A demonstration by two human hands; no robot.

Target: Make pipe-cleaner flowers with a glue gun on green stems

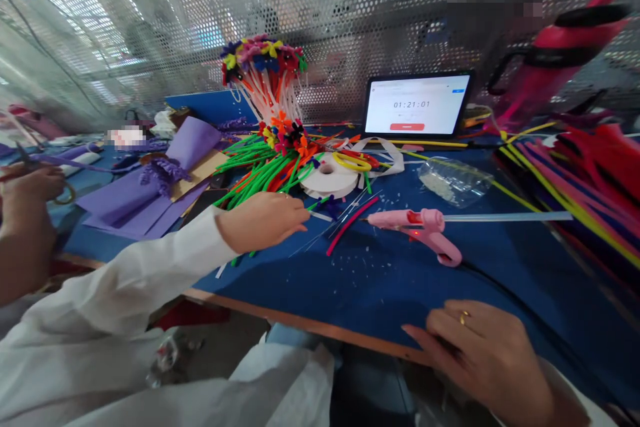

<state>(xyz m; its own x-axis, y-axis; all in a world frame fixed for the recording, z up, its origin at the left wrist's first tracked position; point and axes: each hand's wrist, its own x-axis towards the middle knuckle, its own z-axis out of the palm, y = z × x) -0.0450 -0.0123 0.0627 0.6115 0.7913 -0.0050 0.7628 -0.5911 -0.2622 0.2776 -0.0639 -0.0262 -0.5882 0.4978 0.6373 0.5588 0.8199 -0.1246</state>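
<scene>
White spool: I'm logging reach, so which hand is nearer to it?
Left. The left hand is close to the white spool, at its near left; the right hand is farther, by the table edge.

A blue tabletop [320,293] with an orange-brown edge [350,339] — behind it, a perforated metal screen [340,27]. Bright light patches [90,27] show at upper left.

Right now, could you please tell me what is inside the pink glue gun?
A translucent stick extends from the rear of the pink glue gun. How far it reaches inside cannot be seen, because the gun covers it.
</scene>
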